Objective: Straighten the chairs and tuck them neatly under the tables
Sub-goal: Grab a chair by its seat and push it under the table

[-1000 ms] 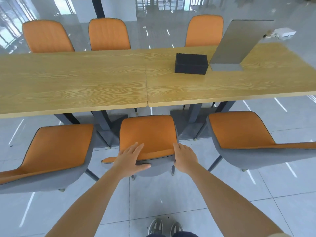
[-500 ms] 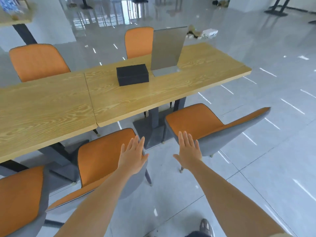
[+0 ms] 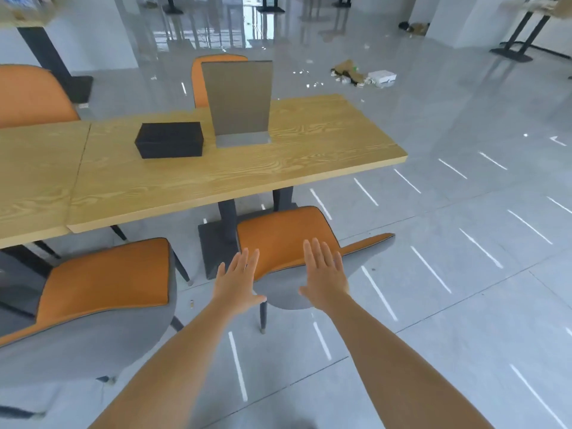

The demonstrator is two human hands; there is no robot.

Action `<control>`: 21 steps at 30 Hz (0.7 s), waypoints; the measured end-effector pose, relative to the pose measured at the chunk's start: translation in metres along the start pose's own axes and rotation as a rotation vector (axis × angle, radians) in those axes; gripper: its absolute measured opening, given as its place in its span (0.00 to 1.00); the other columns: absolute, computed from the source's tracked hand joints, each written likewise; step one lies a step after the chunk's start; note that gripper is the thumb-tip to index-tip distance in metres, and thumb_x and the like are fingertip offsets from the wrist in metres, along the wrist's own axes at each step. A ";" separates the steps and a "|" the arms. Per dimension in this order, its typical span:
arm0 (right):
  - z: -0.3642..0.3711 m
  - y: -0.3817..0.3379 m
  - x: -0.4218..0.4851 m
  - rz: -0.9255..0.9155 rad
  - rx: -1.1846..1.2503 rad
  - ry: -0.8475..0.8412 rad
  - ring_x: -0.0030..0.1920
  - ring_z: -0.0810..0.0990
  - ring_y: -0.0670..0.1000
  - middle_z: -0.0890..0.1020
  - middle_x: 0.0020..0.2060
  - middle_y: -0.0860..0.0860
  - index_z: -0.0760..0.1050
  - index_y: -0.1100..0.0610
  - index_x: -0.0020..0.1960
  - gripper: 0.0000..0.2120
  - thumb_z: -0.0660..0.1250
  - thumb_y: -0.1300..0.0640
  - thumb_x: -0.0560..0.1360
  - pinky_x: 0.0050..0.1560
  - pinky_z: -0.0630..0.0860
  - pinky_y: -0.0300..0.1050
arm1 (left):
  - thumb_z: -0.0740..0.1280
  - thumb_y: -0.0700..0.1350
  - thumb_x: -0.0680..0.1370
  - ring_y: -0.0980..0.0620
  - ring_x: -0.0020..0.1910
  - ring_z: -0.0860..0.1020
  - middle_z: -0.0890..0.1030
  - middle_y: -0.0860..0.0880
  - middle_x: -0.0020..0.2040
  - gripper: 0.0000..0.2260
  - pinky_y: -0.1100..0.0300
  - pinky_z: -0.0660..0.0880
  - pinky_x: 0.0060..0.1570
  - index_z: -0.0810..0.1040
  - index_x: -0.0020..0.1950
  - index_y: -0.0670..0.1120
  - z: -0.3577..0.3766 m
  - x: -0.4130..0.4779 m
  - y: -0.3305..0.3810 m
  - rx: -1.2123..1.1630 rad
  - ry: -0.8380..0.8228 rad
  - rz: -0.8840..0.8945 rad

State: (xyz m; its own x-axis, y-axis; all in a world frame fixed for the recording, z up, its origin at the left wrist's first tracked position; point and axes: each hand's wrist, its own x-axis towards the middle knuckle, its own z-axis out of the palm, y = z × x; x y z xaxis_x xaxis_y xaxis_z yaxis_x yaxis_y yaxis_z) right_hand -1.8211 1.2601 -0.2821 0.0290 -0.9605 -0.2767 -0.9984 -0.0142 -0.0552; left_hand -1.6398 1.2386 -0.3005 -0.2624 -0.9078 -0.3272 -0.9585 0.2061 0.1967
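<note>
Starting with the largest items, we record two wood-grain tables [image 3: 278, 171] butted end to end on dark pedestals. At the right table's near edge the nearest chair [image 3: 278, 239], an orange pad in a grey shell, stands askew. Its front is by the pedestal and its shell is angled out to the right, not tucked under. We note a second chair [image 3: 105, 277] to its left, near the seam between the tables, and further orange chairs [image 3: 31, 94] beyond the far edge. On the right table a grey upright board [image 3: 238, 97] stands just beside a black box [image 3: 168, 144]. The left hand [image 3: 236, 280] and right hand [image 3: 325, 274] are both spread flat, fingers straight, holding nothing, over the nearest chair's rear edge; we cannot tell whether they touch it
</note>
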 end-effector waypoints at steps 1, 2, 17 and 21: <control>-0.001 0.018 0.000 0.014 0.008 -0.014 0.77 0.37 0.56 0.37 0.77 0.55 0.30 0.57 0.75 0.43 0.61 0.51 0.79 0.76 0.40 0.54 | 0.68 0.55 0.74 0.47 0.78 0.45 0.43 0.46 0.79 0.44 0.45 0.47 0.75 0.38 0.77 0.49 0.002 0.004 0.015 -0.006 -0.006 0.001; -0.001 0.034 0.000 0.023 0.018 -0.031 0.77 0.38 0.56 0.37 0.77 0.55 0.30 0.57 0.75 0.43 0.61 0.51 0.79 0.76 0.41 0.54 | 0.68 0.55 0.74 0.47 0.78 0.45 0.43 0.46 0.79 0.45 0.45 0.48 0.75 0.38 0.77 0.48 0.003 0.008 0.027 -0.008 -0.011 0.000; 0.008 0.140 0.061 0.008 -0.079 -0.060 0.77 0.48 0.58 0.49 0.77 0.57 0.41 0.56 0.77 0.37 0.62 0.53 0.78 0.76 0.46 0.55 | 0.69 0.49 0.74 0.47 0.70 0.68 0.61 0.51 0.76 0.33 0.52 0.70 0.66 0.57 0.75 0.54 0.028 0.079 0.078 -0.178 -0.069 -0.078; 0.009 0.162 0.077 -0.104 -0.086 -0.034 0.71 0.61 0.57 0.68 0.67 0.55 0.60 0.54 0.71 0.28 0.66 0.56 0.75 0.74 0.51 0.51 | 0.69 0.45 0.73 0.47 0.62 0.75 0.77 0.49 0.63 0.24 0.55 0.73 0.59 0.69 0.68 0.53 0.026 0.079 0.083 -0.240 -0.056 -0.143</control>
State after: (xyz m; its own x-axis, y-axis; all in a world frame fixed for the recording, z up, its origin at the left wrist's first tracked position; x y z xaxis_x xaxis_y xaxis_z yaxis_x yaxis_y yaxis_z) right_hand -1.9803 1.1863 -0.3207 0.1323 -0.9428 -0.3059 -0.9904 -0.1380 -0.0029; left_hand -1.7430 1.1935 -0.3344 -0.1385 -0.8986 -0.4164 -0.9344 -0.0208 0.3556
